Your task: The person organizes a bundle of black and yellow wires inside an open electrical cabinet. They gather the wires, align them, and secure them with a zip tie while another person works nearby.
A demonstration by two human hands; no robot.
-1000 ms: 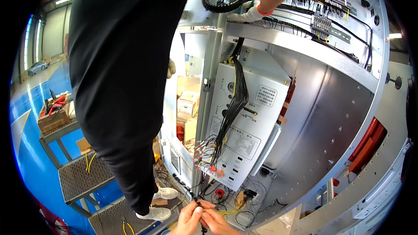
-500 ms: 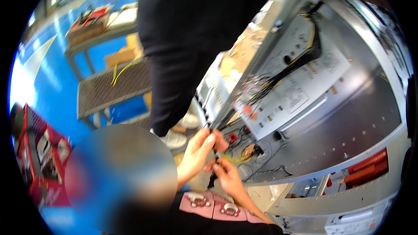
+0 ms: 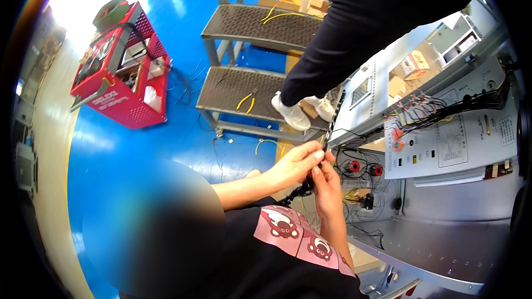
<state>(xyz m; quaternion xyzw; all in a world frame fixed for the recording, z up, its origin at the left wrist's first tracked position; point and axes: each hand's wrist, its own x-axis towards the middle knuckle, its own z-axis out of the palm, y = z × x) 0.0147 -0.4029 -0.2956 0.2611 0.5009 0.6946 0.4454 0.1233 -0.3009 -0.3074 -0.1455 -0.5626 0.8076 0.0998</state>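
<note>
Pinched around one black cable, left grip and right grip work close together, thumbs near each other, in front of my body. That makes two of us on a single strand: the left has thumb and fingers pressed together on it, and the right closes on it just below, its fingertips partly hidden. Above my fingers, the cable runs up toward the metal frame beside the shoes; below them, a thicker dark length hangs toward my lap. Two bear faces show clearly on the pink patch of my dark clothes.

Ahead of me, one co-worker in dark trousers stands on the steps, with two white shoes in view. I count three treads on those steps; one pair of pliers with yellow handles lies on the lowest, and a few yellow wires lie on the middle one.

To my right, one pale metal box sits tilted in the cabinet, with a bundle of black wires across it and two orange discs at its near end. Two red spools lie near my right grip, among loose wires too tangled to count. Over to my left, one red cart stands on the blue floor, well apart from my hands.
</note>
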